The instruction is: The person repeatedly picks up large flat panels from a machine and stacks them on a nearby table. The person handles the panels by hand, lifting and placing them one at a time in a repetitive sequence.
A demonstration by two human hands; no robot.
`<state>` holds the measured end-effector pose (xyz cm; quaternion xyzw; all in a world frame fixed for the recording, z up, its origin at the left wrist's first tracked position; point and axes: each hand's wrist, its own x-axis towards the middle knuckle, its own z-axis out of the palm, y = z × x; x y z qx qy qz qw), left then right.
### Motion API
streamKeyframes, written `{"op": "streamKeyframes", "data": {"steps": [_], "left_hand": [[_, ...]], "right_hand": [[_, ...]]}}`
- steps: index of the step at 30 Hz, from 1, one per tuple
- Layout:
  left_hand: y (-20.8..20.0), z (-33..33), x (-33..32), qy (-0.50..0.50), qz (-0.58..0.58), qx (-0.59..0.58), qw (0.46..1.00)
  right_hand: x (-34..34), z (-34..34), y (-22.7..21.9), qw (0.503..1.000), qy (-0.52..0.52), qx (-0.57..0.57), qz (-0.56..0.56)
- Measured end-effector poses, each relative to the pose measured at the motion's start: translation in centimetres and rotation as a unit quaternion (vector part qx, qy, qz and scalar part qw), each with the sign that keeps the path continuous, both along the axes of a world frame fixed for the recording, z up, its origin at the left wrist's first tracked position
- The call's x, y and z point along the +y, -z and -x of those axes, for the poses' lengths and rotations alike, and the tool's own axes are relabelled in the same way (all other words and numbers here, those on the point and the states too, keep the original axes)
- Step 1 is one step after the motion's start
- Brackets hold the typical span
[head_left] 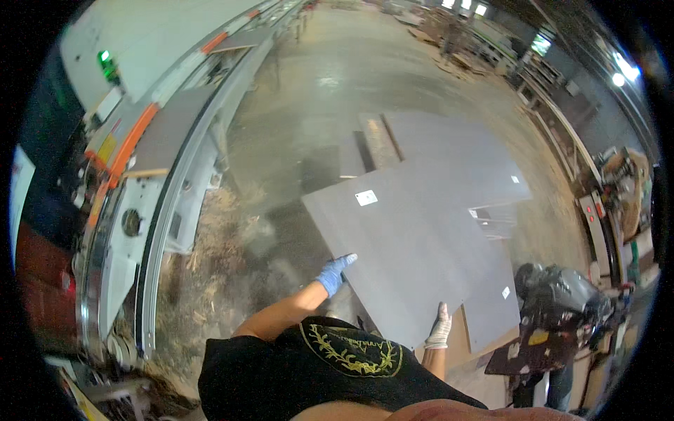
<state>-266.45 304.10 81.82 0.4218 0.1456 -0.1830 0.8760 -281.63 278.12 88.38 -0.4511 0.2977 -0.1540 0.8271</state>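
You have a grey panel between your hands, and the step looks to be handling it, perhaps shifting or squaring it over the other grey panels beyond and beside it. Your left hand, in a blue glove, pinches the panel's left edge: thumb on the upper face, fingers mostly hidden at the rim. Your right hand, in a pale glove, grips the near edge toward its right end, thumb pointing up along the face, the other fingers out of sight underneath. A white sticker sits close to the panel's far left corner. You can't tell from here whether the panel is clear of the ones below or resting partly on them — its right side merges with theirs.

The next move seems to call for both grips working together, since a wide sheet like this may swing or dip at the far corners — and your right hand is close to another panel's near corner, where fingers could be caught.

As for containers, a shiny black bag is off the panels' near right corner; it looks like plastic, and you can't see what it holds.
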Motion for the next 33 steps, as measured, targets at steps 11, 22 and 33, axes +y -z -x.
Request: {"op": "streamKeyframes", "data": {"steps": [11,22,33], "left_hand": [[-6.6,16.9,31.2,-0.288,-0.138,0.031,0.947],[-1.9,32.7,57.1,-0.487,-0.087,-0.035,0.868],[5.4,34.1,69.8,-0.62,-0.237,0.019,0.748]], "right_hand": [[27.3,-7.2,-2.6,0.931,-0.365,-0.005,-0.007],[56.5,-3.9,3.1,0.86,-0.5,-0.097,-0.023],[75.0,1.4,4.7,0.895,-0.407,0.098,0.152]]}}
